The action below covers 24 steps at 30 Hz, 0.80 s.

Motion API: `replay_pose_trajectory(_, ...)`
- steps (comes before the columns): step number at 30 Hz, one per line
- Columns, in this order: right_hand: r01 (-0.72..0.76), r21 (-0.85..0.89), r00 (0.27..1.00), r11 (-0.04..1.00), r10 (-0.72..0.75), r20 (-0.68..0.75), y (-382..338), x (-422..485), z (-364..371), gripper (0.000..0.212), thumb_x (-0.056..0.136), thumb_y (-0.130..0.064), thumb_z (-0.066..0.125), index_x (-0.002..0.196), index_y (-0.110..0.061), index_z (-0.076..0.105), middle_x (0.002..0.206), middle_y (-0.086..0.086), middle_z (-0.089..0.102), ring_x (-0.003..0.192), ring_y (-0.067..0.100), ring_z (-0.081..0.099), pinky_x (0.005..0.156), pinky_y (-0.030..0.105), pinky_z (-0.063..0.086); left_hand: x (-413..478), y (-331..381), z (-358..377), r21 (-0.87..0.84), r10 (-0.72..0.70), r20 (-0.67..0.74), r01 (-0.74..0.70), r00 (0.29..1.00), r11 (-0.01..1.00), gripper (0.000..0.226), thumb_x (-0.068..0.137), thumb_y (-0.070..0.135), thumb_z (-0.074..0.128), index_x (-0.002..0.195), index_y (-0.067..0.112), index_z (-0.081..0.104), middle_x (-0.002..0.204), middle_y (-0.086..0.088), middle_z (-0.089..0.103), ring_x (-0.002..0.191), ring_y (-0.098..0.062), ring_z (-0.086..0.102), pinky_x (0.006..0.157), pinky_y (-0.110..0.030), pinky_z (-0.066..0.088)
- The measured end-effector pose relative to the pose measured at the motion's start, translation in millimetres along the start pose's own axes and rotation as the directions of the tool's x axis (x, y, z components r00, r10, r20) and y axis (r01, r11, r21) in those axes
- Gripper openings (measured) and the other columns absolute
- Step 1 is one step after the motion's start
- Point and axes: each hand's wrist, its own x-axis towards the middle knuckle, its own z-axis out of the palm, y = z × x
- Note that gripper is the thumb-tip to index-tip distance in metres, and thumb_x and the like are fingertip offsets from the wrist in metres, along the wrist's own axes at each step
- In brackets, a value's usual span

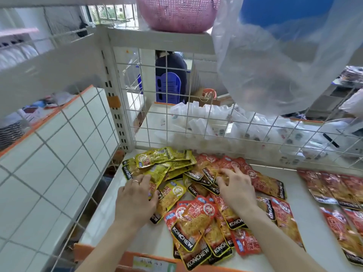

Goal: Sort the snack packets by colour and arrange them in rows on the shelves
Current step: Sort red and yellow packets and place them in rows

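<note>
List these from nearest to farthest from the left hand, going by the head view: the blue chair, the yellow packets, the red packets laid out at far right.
1. yellow packets: under the left hand, on the shelf's left.
2. laid-out red packets: same shelf, far right.
3. blue chair: behind the shelf, farthest back.

Lighting bright, even, diffuse; daylight visible through window [110, 14] at upper left. Shadows soft, faint under snack packets [188, 220]; mild glare on their glossy film. Strong wide-angle distortion: wire grid [196, 118] and shelf [306, 203] edges bow. Packets at right edge smeared. Translucent plastic bag [275, 65] near lens, out of focus.
</note>
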Motion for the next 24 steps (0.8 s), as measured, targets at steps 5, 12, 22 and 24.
replay_pose_trajectory(5,0.060,0.163,0.994,0.985,-0.043,-0.103,-0.1,-9.3,11.6,0.015,0.093,-0.025,0.066,0.105,-0.019,0.071,0.141,0.003,0.054,0.131,0.025,0.046,0.110,0.043,0.039,-5.0,-0.4,-4.2,-0.021,0.029,-0.037,-0.030,0.999,0.999,0.036,0.071,0.011,0.072,0.106,0.012,0.067,0.098,-0.006,0.071,0.085,-0.031,0.065,0.074,-0.040,0.052)
replay_pose_trajectory(12,-0.080,0.296,0.993,0.952,0.101,-0.058,1.6,-8.8,5.5,0.085,0.075,-0.029,0.085,0.144,-0.009,0.039,0.123,0.012,0.059,0.118,0.029,0.052,0.101,0.045,0.049,-14.4,-6.5,-11.8,0.008,0.083,-0.158,-0.083,0.984,0.997,0.052,0.050,-0.008,0.082,0.098,0.008,0.072,0.071,-0.009,0.068,0.061,-0.033,0.064,0.059,-0.038,0.055)
replay_pose_trajectory(22,-0.017,0.459,0.999,0.888,0.037,-0.036,0.8,-26.1,-0.2,0.059,0.093,-0.029,0.066,0.144,-0.010,0.044,0.116,0.008,0.066,0.100,0.023,0.061,0.096,0.040,0.051,-16.0,-11.6,-33.0,-0.364,-0.046,-0.304,-0.071,0.952,0.929,0.007,0.083,0.010,0.080,0.082,0.010,0.072,0.064,0.002,0.061,0.055,-0.013,0.058,0.058,-0.024,0.045)
replay_pose_trajectory(24,0.015,0.501,0.999,0.866,0.004,-0.036,1.7,-28.5,-2.1,0.047,0.094,-0.029,0.064,0.136,-0.012,0.051,0.110,0.002,0.067,0.096,0.022,0.064,0.092,0.040,0.054,-17.9,-3.1,-42.7,-0.563,-0.141,-0.248,-0.024,0.959,0.826,0.008,0.084,0.010,0.078,0.086,0.016,0.074,0.068,0.005,0.064,0.062,-0.004,0.061,0.061,-0.010,0.042)
